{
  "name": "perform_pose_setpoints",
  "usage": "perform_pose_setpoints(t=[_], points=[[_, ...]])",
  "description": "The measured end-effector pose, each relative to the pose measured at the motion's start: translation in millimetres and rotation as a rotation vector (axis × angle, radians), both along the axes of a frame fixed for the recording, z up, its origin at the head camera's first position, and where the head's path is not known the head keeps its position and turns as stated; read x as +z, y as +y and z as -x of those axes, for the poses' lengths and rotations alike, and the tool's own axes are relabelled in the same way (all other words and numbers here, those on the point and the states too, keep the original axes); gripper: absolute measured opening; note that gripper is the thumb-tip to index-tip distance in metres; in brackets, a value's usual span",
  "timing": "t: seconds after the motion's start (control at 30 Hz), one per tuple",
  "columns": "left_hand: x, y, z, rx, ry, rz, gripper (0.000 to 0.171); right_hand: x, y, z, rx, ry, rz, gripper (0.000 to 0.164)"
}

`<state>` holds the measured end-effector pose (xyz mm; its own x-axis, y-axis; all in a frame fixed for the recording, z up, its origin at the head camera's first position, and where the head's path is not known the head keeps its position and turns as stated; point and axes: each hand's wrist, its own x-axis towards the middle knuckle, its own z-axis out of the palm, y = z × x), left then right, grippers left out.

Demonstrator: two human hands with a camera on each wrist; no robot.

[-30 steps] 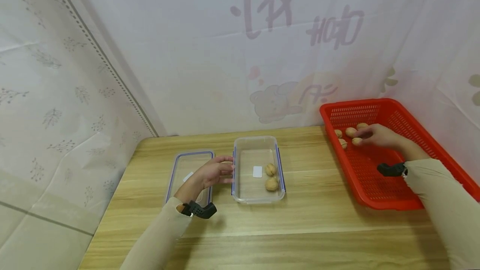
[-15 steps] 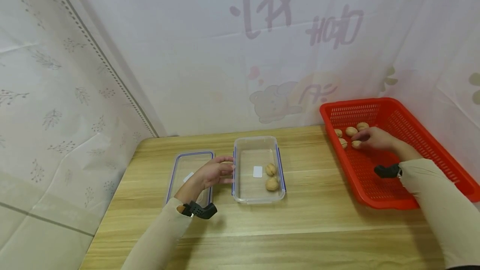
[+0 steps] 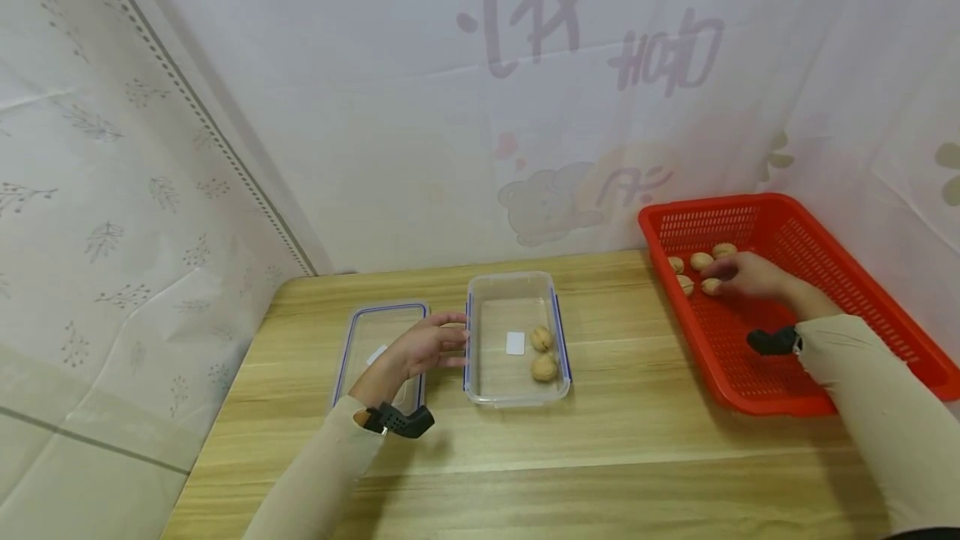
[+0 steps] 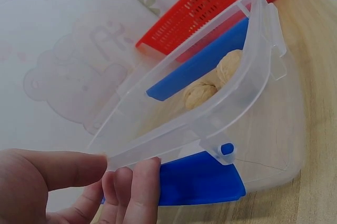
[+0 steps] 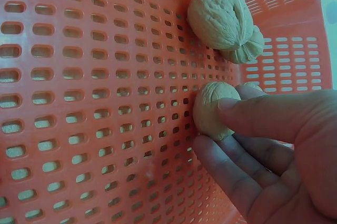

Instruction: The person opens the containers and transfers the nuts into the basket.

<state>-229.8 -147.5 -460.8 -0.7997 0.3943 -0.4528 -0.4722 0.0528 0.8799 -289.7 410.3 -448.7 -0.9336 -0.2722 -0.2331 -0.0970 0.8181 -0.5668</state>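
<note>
My right hand (image 3: 756,277) is down in the red plastic basket (image 3: 750,407), its thumb and fingers pinching a walnut (image 5: 210,109) against the perforated floor. Other walnuts (image 3: 701,261) lie close by in the basket, two of them near the fingers in the right wrist view. My left hand (image 3: 429,344) rests at the left side of a clear plastic box (image 3: 491,397). Its fairly straight fingers touch the blue side latch (image 4: 200,179), and the thumb tip is at the rim. Two walnuts (image 3: 543,367) sit along the right side inside the box.
A clear lid (image 3: 375,319) with a blue seal lies on the wooden table (image 3: 525,465), left of the box and partly under my left forearm. A printed cloth (image 3: 375,148) hangs behind the table. The basket stands at the right.
My right hand has moved slightly left and closed in on the walnut in the basket. The left hand and the box look unmoved.
</note>
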Motion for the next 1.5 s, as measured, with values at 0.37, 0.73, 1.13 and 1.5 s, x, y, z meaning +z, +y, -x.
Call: perform_pose_setpoints(t=[0.37, 0.73, 1.13, 1.5], points=[[0.0, 1, 0.6, -0.001, -0.007, -0.002, 0.045, 15.1, 4, -2.6, -0.031, -0.012, -0.001, 0.047], [0.4, 1, 0.7, 0.001, -0.002, 0.000, 0.043, 41.7, 8, -9.0, 0.001, 0.096, -0.085, 0.052], [-0.4, -1, -0.1, -0.014, 0.007, -0.009, 0.043, 57.0, 0, -18.5, 0.070, 0.154, -0.146, 0.068], [-2.2, 0, 1.2, -0.011, 0.006, -0.012, 0.045, 74.0, -27, -31.9, 0.085, 0.152, -0.156, 0.072]])
